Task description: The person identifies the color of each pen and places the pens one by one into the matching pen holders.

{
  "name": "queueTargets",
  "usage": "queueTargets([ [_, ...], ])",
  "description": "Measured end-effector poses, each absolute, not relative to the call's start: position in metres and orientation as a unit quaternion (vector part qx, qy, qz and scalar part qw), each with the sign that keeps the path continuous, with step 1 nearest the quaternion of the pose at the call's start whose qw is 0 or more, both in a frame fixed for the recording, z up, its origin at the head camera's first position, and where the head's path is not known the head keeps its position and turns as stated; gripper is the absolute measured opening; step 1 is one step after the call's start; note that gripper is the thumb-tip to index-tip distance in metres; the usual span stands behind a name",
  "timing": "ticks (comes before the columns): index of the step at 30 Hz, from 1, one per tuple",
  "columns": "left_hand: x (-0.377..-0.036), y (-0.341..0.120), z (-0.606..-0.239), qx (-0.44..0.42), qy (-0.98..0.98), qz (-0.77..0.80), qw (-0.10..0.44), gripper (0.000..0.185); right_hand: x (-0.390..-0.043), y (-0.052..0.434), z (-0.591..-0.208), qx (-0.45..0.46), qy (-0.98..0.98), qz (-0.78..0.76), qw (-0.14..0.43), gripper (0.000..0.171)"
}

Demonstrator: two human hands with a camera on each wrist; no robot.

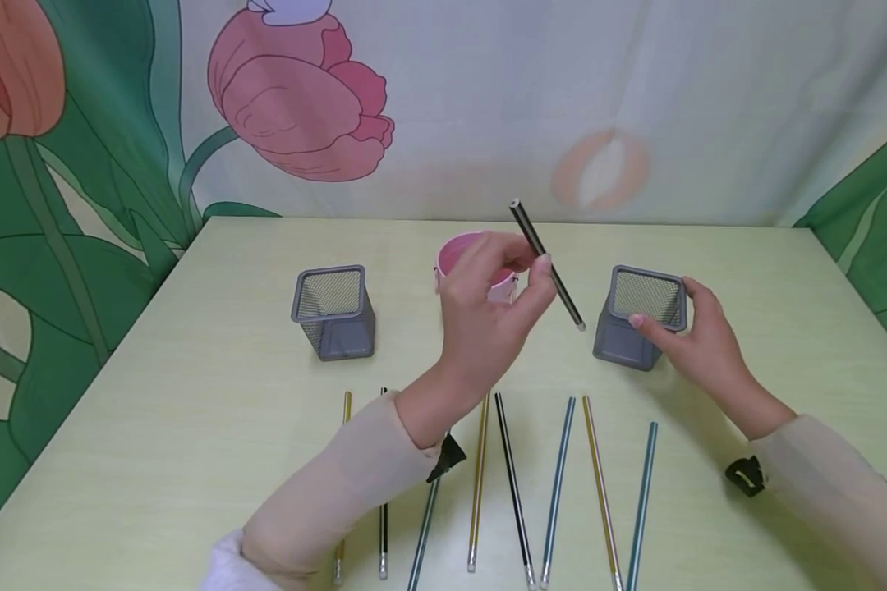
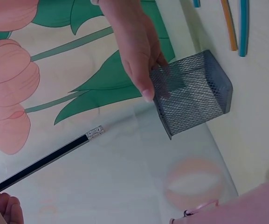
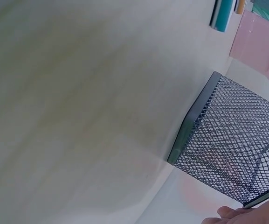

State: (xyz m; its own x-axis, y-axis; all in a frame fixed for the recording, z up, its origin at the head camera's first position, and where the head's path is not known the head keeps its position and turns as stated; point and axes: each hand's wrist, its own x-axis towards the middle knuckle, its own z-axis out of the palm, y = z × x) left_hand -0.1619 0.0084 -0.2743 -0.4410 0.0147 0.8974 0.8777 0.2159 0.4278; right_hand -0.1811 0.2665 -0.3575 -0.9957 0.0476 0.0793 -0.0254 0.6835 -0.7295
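My left hand [image 1: 480, 312] pinches a black pencil [image 1: 538, 240] between thumb and fingers, well above the table. The pencil slants, its silver eraser end low and to the right, toward the right-hand mesh pen holder [image 1: 628, 341]. In the left wrist view the pencil's eraser end [image 2: 95, 132] is apart from that holder. My right hand [image 1: 713, 349] grips the holder's rim at its right side, thumb at the front. In the right wrist view the mesh wall [image 3: 237, 135] shows, with a few fingertips [image 3: 225, 215] at its rim.
A second grey mesh pen holder [image 1: 346, 336] stands at left. Behind my left hand is a pink bucket [image 1: 451, 250], partly hidden. Several pencils, such as a blue one [image 1: 559, 476] and a black one [image 1: 512, 476], lie in a row nearer me. A flowered curtain [image 1: 488, 107] hangs behind the table.
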Motion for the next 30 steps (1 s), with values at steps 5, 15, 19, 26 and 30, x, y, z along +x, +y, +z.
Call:
queueTargets([
  [5, -0.166, 0.017, -0.271, -0.336, -0.656, -0.533, 0.416, 0.003, -0.181, 0.267, -0.358, -0.004, -0.918, 0.394, 0.049, 0.093],
  [15, -0.173, 0.029, -0.271, -0.353, -0.646, -0.53, 0.421, 0.006, -0.184, 0.264, -0.359, 0.001, -0.92, 0.388, 0.058, 0.092],
  [19, -0.176, 0.035, -0.273, -0.356, -0.649, -0.524, 0.421, 0.006, -0.185, 0.265, -0.359, -0.001, -0.921, 0.385, 0.064, 0.092],
  [26, -0.182, 0.045, -0.278, -0.363, -0.659, -0.507, 0.421, 0.005, -0.184, 0.265, -0.36, -0.011, -0.92, 0.388, 0.055, 0.094],
  [30, -0.186, 0.049, -0.282, -0.362, -0.665, -0.499, 0.421, 0.004, -0.183, 0.265, -0.36, -0.011, -0.919, 0.389, 0.054, 0.094],
])
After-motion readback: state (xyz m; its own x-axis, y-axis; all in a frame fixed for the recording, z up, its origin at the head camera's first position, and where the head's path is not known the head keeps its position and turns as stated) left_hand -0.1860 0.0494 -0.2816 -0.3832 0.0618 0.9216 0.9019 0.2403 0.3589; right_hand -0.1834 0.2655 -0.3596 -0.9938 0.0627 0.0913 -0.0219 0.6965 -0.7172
